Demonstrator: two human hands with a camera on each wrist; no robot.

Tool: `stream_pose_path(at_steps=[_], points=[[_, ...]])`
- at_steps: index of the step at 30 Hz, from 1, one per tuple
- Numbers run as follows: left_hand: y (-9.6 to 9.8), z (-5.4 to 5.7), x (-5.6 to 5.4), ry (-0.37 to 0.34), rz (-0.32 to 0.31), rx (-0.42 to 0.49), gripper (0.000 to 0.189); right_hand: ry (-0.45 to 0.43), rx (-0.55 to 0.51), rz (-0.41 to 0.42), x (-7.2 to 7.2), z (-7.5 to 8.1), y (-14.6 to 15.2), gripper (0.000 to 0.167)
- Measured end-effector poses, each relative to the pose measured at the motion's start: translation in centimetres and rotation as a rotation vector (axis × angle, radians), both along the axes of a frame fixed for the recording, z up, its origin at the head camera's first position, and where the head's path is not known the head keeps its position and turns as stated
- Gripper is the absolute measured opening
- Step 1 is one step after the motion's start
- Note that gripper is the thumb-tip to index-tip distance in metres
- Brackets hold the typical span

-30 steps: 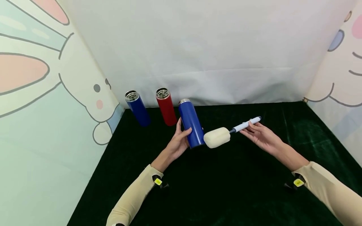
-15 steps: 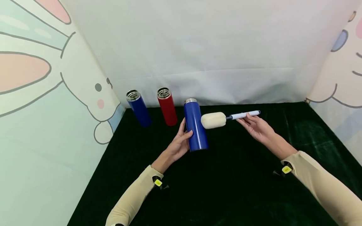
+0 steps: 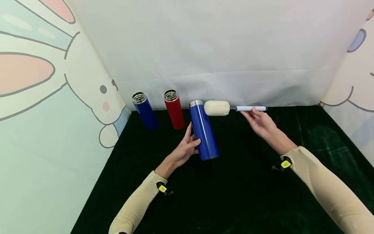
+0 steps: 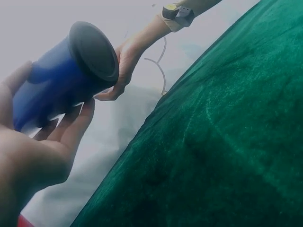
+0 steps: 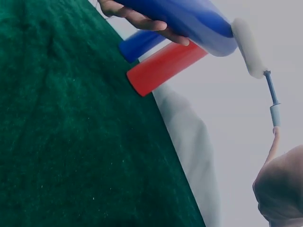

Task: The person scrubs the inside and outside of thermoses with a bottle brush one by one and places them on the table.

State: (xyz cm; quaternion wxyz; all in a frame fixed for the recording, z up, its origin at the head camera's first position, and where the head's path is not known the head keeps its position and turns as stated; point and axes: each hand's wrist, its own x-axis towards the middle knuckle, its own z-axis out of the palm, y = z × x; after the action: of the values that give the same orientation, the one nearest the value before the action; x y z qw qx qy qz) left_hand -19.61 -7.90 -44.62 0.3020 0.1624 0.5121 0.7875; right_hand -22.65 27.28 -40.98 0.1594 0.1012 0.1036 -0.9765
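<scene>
My left hand [image 3: 184,148] grips a blue bottle [image 3: 203,133] with a bare metal neck, thumb in front and fingers behind. It is held up off the cloth, slightly tilted; its dark base [image 4: 93,51] faces the left wrist camera. In my right hand [image 3: 261,125] is a sponge bottle brush, pinched by its pale blue handle [image 3: 249,108]. The brush lies level, and its cream sponge head [image 3: 217,108] overlaps the upper side of the bottle just below the neck. In the right wrist view the sponge [image 5: 248,47] is right at the bottle's side.
Behind and left stand an open red bottle [image 3: 174,112] and another open blue bottle [image 3: 145,112], both upright. Dark green velvet cloth [image 3: 233,195] covers the table. A white curtain [image 3: 219,48] rises at the back, with cartoon-printed panels [image 3: 84,97] on both sides.
My right hand has moved up and left, carrying the sponge head from the bottle's base up its side to near the neck. The held bottle has shifted slightly right and down.
</scene>
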Motion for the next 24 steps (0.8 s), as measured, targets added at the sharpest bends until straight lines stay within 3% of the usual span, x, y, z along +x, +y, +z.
stream_pose_path(at_steps=[10, 14, 24], points=[[0.1, 0.0, 0.4, -0.035, 0.007, 0.043, 0.107, -0.080, -0.080, -0.015, 0.0, -0.1, -0.4, 0.045], [0.2, 0.0, 0.5, -0.039, 0.018, 0.037, 0.113, -0.084, -0.052, 0.019, 0.3, -0.5, -0.4, 0.044], [0.2, 0.1, 0.3, -0.018, 0.021, 0.092, 0.096, -0.065, 0.064, 0.149, 2.4, -1.4, 0.6, 0.037]])
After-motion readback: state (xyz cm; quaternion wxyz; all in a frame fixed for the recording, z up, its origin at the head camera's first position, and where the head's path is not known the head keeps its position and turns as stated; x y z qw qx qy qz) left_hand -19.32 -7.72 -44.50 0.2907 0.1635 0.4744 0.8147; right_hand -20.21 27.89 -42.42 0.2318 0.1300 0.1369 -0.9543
